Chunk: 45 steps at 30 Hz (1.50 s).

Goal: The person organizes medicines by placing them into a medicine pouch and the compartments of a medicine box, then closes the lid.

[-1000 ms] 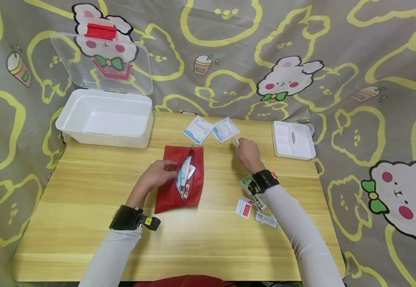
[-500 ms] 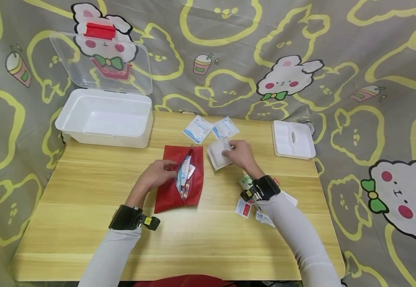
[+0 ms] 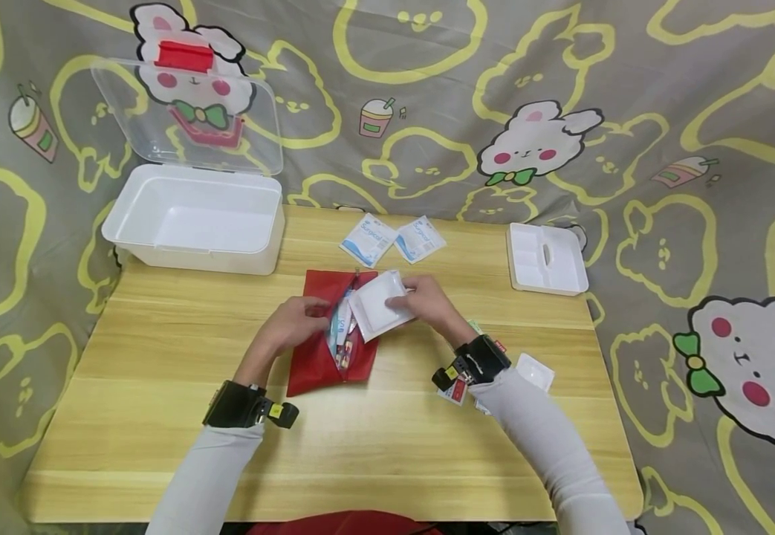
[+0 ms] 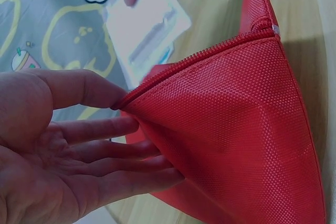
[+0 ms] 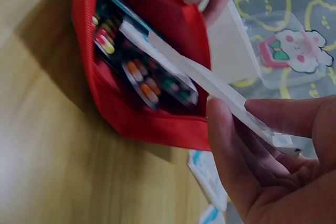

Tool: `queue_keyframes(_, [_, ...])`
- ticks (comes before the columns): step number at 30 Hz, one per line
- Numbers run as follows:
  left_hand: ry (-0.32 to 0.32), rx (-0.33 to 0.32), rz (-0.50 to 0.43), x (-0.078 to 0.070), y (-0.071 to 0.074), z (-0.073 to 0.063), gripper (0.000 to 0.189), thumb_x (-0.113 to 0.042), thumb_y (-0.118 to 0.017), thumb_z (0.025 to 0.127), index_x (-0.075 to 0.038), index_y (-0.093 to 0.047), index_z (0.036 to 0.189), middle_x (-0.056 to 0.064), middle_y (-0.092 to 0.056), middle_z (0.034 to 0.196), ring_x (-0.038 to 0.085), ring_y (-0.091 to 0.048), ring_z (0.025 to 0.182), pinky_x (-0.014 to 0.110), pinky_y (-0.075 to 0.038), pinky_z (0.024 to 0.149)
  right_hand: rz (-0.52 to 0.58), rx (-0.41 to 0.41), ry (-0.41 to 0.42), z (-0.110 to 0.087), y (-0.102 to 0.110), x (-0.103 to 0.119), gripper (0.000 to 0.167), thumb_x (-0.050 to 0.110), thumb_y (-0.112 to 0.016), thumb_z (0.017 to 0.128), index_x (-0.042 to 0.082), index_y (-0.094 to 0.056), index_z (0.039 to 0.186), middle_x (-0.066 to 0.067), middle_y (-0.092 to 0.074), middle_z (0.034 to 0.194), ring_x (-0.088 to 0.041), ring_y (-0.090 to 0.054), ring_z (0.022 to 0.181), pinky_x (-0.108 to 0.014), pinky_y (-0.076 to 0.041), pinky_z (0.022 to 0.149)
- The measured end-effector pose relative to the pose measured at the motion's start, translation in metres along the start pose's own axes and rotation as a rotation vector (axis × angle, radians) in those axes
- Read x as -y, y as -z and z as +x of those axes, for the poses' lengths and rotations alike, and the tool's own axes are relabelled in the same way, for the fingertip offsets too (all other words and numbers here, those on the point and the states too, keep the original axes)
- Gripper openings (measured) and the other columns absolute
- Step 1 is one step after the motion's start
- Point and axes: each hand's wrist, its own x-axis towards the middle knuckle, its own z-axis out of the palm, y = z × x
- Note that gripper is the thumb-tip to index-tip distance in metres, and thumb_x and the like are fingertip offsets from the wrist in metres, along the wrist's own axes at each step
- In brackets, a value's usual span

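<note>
A red zip pouch (image 3: 316,364) lies on the table with its mouth spread. Inside it the right wrist view shows blister packs (image 5: 142,82) of capsules and pale packets. At the pouch's left zipper edge, my left hand (image 3: 293,324) pinches the fabric between thumb and forefinger; the left wrist view shows its other fingers against the outside. My right hand (image 3: 423,301) pinches a flat white square packet (image 3: 380,305) by its right side. The packet slants over the pouch's right edge, and in the right wrist view its far end reaches into the opening. Any print on it is hidden.
Two "Surgical" packets (image 3: 368,241) lie behind the pouch. A white bin (image 3: 193,260) with its clear lid raised stands at the back left, a white divided tray (image 3: 547,258) at the back right. Small boxes and a white packet (image 3: 534,371) lie partly under my right forearm.
My right hand has brought the white packet leftward and toward me, from near the Surgical packets to over the pouch's opening. The left hand has stayed at the pouch edge.
</note>
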Motion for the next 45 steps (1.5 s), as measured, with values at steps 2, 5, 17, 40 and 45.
queue_keyframes(2, [-0.002, -0.001, 0.004, 0.0, 0.0, 0.0, 0.054, -0.02, -0.061, 0.097, -0.004, -0.05, 0.147, 0.021, -0.058, 0.141, 0.036, -0.057, 0.12, 0.048, -0.054, 0.097, 0.042, 0.04, -0.018, 0.001, -0.006, -0.001, 0.03, 0.009, -0.076, 0.086, -0.004, -0.071, 0.113, -0.016, -0.073, 0.089, -0.016, -0.067, 0.068, -0.041, -0.061, 0.071])
queue_keyframes(5, [-0.004, -0.002, 0.013, 0.0, 0.001, -0.001, 0.054, -0.02, -0.061, 0.097, -0.004, -0.05, 0.147, 0.021, -0.057, 0.141, 0.036, -0.057, 0.121, 0.049, -0.054, 0.098, 0.091, 0.085, -0.049, 0.004, -0.015, 0.0, 0.031, 0.009, -0.076, 0.086, -0.004, -0.071, 0.114, -0.016, -0.073, 0.087, -0.018, -0.069, 0.067, -0.048, -0.06, 0.077])
queue_keyframes(17, [-0.008, 0.005, 0.029, -0.001, 0.003, -0.001, 0.054, -0.021, -0.061, 0.098, -0.005, -0.05, 0.148, 0.02, -0.056, 0.144, 0.037, -0.055, 0.124, 0.049, -0.053, 0.1, 0.179, 0.028, -0.072, 0.018, -0.059, 0.003, 0.025, 0.008, -0.074, 0.088, -0.005, -0.07, 0.109, -0.017, -0.072, 0.091, -0.019, -0.069, 0.07, -0.034, -0.061, 0.066])
queue_keyframes(40, [0.001, 0.001, 0.018, -0.005, 0.003, -0.001, 0.046, -0.018, -0.061, 0.097, -0.008, -0.058, 0.142, 0.018, -0.067, 0.117, 0.028, -0.061, 0.096, 0.03, -0.052, 0.073, -0.036, -0.1, 0.028, 0.022, -0.105, 0.011, 0.009, 0.01, -0.074, 0.087, 0.002, -0.071, 0.086, -0.006, -0.068, 0.076, -0.013, -0.062, 0.063, -0.023, -0.053, 0.056])
queue_keyframes(45, [0.014, 0.0, 0.001, -0.007, 0.003, -0.001, 0.044, -0.017, -0.063, 0.096, -0.011, -0.059, 0.139, 0.016, -0.068, 0.111, 0.027, -0.061, 0.094, 0.03, -0.051, 0.071, -0.106, -0.116, 0.089, 0.021, -0.105, 0.012, 0.012, 0.009, -0.075, 0.085, 0.003, -0.067, 0.079, -0.001, -0.058, 0.064, -0.011, -0.055, 0.059, -0.021, -0.044, 0.053])
